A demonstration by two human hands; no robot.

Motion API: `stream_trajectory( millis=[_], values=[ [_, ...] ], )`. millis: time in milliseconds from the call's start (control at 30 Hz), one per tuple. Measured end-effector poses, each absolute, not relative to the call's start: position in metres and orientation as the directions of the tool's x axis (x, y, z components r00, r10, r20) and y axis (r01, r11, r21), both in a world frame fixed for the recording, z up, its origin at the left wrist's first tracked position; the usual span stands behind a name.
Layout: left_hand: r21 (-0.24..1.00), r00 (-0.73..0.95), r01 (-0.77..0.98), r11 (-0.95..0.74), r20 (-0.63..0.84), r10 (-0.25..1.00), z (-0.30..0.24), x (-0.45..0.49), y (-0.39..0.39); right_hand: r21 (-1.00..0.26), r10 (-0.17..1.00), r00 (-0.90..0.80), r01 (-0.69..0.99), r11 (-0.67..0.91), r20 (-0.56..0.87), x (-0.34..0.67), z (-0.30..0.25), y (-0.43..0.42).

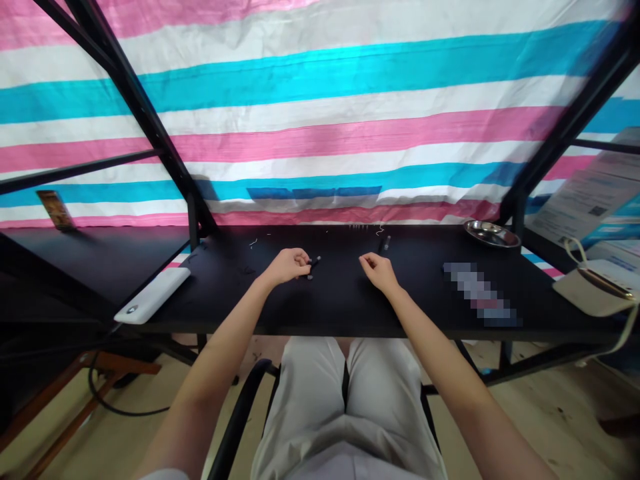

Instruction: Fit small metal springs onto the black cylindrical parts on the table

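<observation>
The seated person's legs [315,387] extend under the near edge of the counter [330,310]; a black armrest [239,417] stands beside the left leg. Near the counter's left end lies a white case [155,295], set at an angle. Toward the right lies a long pixelated item [480,293], its details hidden; a cream bag [595,290] is beyond the counter's right end.

The hands are apart, both over the middle of the counter. Left hand [294,265]: fingers curled toward the thumb, at small dark rods [315,261] with grey ends — whether it clamps one cannot be told. Right hand [379,270]: thumb and forefinger closed together; any content is too small to tell. Just beyond it lie two further pieces — a black stick [381,245] and a grey stick [387,243], side by side.

Farther back, pale threads [380,231] lie near the rear edge, with a round metal dish [493,235] at the right corner. Behind hangs a striped sheet [350,73].
</observation>
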State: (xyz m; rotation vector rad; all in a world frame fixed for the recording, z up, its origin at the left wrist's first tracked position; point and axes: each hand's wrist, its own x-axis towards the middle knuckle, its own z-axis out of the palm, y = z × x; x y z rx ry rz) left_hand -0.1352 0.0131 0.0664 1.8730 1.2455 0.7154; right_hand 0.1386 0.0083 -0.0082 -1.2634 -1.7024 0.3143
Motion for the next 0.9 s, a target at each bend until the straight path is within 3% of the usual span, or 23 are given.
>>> stream_trajectory(
  millis=[200, 400, 900],
  values=[
    [0.963, 0.263, 0.189, -0.194, 0.141, 0.954, 0.048, -0.086, 0.01, -0.857, 0.909, -0.065, 0.312, 0.41, 0.411, 0.125, -0.011, 0.008],
    [0.984, 0.211, -0.045, -0.174, 0.18, 0.961, 0.038, -0.038, 0.011, -0.894, 0.916, -0.107, 0.201, 0.401, 0.387, 0.121, -0.002, 0.002],
    [0.974, 0.295, -0.077, -0.212, 0.226, 0.928, 0.04, -0.036, 0.004, -0.897, 0.9, 0.021, 0.099, 0.431, 0.435, 0.119, 0.005, -0.004]
  ],
)
